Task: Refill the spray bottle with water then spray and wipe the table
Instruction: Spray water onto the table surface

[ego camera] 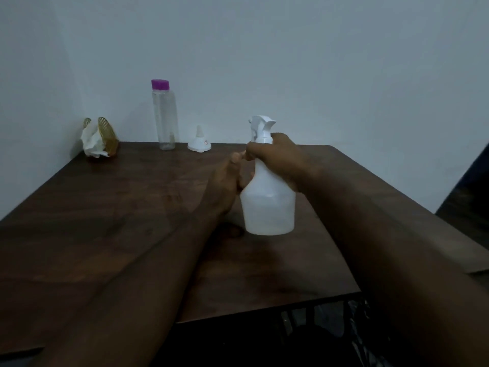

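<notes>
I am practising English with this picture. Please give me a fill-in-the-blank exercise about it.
1. The right hand holds the spray bottle by its ____.
2. The clear bottle has a ____ cap.
3. The white funnel stands on the ____, near the wall.

Missing words: neck; purple; table

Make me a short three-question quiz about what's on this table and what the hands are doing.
1. True or false: the spray bottle has its trigger head off.
2. Which hand has its grip around the spray bottle's neck: A) left hand B) right hand?
3. Fill in: the clear water bottle at the back of the table has a ____ cap.

Key: 1 false; 2 B; 3 purple.
</notes>
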`<move>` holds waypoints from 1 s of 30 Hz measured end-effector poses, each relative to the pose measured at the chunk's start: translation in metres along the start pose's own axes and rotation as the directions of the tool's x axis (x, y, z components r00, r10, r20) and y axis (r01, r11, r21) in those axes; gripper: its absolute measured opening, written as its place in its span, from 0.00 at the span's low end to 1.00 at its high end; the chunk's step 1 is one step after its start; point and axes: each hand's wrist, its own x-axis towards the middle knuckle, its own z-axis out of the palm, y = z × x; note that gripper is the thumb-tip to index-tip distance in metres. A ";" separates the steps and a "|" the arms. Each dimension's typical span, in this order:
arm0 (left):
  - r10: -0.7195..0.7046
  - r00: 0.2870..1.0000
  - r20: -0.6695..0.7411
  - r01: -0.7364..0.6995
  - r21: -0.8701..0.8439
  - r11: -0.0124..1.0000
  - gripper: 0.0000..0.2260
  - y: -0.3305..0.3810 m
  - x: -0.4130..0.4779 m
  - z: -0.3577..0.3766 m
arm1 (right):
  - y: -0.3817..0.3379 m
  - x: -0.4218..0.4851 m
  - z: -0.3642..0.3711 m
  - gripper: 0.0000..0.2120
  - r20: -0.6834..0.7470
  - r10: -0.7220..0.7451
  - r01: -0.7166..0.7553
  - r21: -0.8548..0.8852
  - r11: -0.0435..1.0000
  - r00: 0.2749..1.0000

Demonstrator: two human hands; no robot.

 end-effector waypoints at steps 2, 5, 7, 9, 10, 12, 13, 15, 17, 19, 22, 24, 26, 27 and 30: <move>-0.044 0.996 -0.073 0.048 0.048 0.998 0.31 0.012 -0.013 -0.007 | -0.006 -0.023 0.002 0.11 -0.024 -0.006 0.006 0.008 1.000 1.000; -0.047 0.977 -0.209 0.072 0.110 0.991 0.27 0.016 -0.024 -0.013 | -0.004 -0.061 0.005 0.12 -0.078 0.043 -0.042 0.023 0.999 0.996; -0.027 0.962 -0.270 0.079 0.185 0.980 0.23 0.019 -0.027 -0.011 | 0.001 -0.086 0.007 0.12 -0.061 0.111 -0.109 0.033 0.993 0.992; 0.013 0.959 -0.283 0.068 0.275 0.959 0.21 0.023 -0.033 -0.009 | 0.007 -0.104 0.012 0.13 -0.022 0.178 -0.176 0.057 0.983 0.984; 0.031 0.957 -0.287 0.059 0.301 0.952 0.20 0.023 -0.036 -0.008 | 0.010 -0.113 0.015 0.13 -0.014 0.191 -0.190 0.065 0.980 0.982; 0.045 0.952 -0.302 0.070 0.358 0.931 0.17 0.024 -0.041 -0.007 | 0.019 -0.127 0.017 0.12 -0.015 0.191 -0.189 0.086 0.978 0.982; 0.052 0.951 -0.306 0.078 0.398 0.914 0.17 0.024 -0.043 -0.007 | 0.024 -0.133 0.016 0.09 -0.018 0.186 -0.184 0.080 0.980 0.982; 0.084 0.949 -0.304 0.076 0.477 0.875 0.18 0.023 -0.046 -0.011 | 0.033 -0.147 0.012 0.07 -0.013 0.174 -0.173 0.073 0.982 0.985; 0.109 0.940 -0.323 0.074 0.503 0.861 0.18 0.025 -0.048 -0.016 | 0.042 -0.158 0.009 0.08 -0.022 0.168 -0.166 0.076 0.983 0.986; 0.114 0.929 -0.351 0.086 0.506 0.858 0.20 0.027 -0.050 -0.020 | 0.052 -0.163 0.006 0.07 -0.045 0.153 -0.150 0.062 0.987 0.987; 0.088 0.901 -0.424 0.132 0.462 0.877 0.24 0.025 -0.050 -0.026 | 0.060 -0.164 0.004 0.10 -0.035 0.146 -0.144 0.040 0.989 0.989; 0.046 0.888 -0.458 0.163 0.406 0.899 0.22 0.022 -0.047 -0.028 | 0.064 -0.161 0.004 0.09 -0.006 0.147 -0.147 0.058 0.987 0.989; 0.015 0.883 -0.469 0.189 0.385 0.903 0.21 0.020 -0.045 -0.028 | 0.065 -0.159 0.005 0.10 0.010 0.154 -0.154 0.077 0.985 0.988; 0.005 0.884 -0.468 0.197 0.381 0.904 0.21 0.019 -0.044 -0.028 | 0.066 -0.157 0.005 0.10 0.014 0.156 -0.157 0.085 0.984 0.988; -0.035 0.885 -0.465 0.215 0.340 0.916 0.22 0.016 -0.042 -0.030 | 0.065 -0.153 0.008 0.12 0.024 0.165 -0.167 0.105 0.980 0.986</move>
